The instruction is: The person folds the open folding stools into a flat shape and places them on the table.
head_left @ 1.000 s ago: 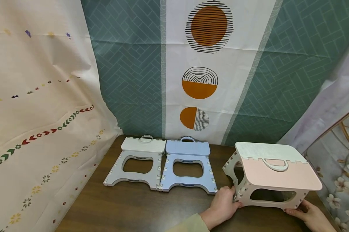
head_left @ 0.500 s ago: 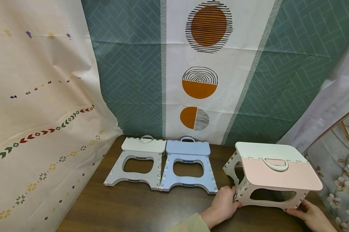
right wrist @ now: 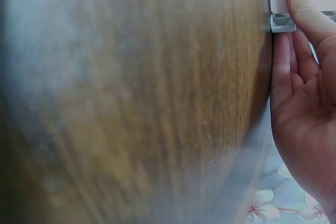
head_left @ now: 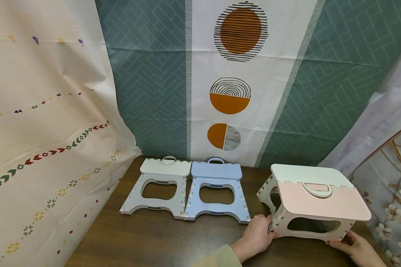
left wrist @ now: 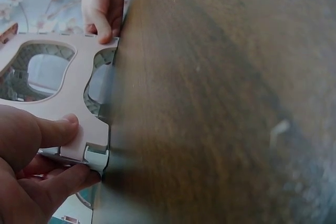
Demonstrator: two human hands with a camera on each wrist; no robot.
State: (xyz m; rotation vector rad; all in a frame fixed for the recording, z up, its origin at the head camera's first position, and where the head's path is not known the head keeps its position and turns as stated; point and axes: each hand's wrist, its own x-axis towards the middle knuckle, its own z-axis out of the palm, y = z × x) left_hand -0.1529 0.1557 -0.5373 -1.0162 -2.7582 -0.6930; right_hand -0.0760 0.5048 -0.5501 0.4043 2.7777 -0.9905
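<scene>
A pink and pale-green folding stool (head_left: 324,202) stands unfolded on its legs at the right of the table, its carry handle on the top. My left hand (head_left: 258,235) grips the near left leg low down, and in the left wrist view the thumb (left wrist: 62,129) lies on the pink face with fingers behind it. At the near right leg my right hand (head_left: 355,247) pinches the foot between thumb and fingers; the right wrist view shows the thumb (right wrist: 307,11) on the pink part. Both hands are low, close to the tabletop.
Left of the stool, a folded blue stool (head_left: 217,211) and a folded white stool (head_left: 153,204) lie flat side by side on the brown wooden table (head_left: 160,241). A patterned curtain (head_left: 150,92) hangs behind, and a cream cloth (head_left: 60,155) borders the left. Floral fabric (head_left: 390,207) borders the right.
</scene>
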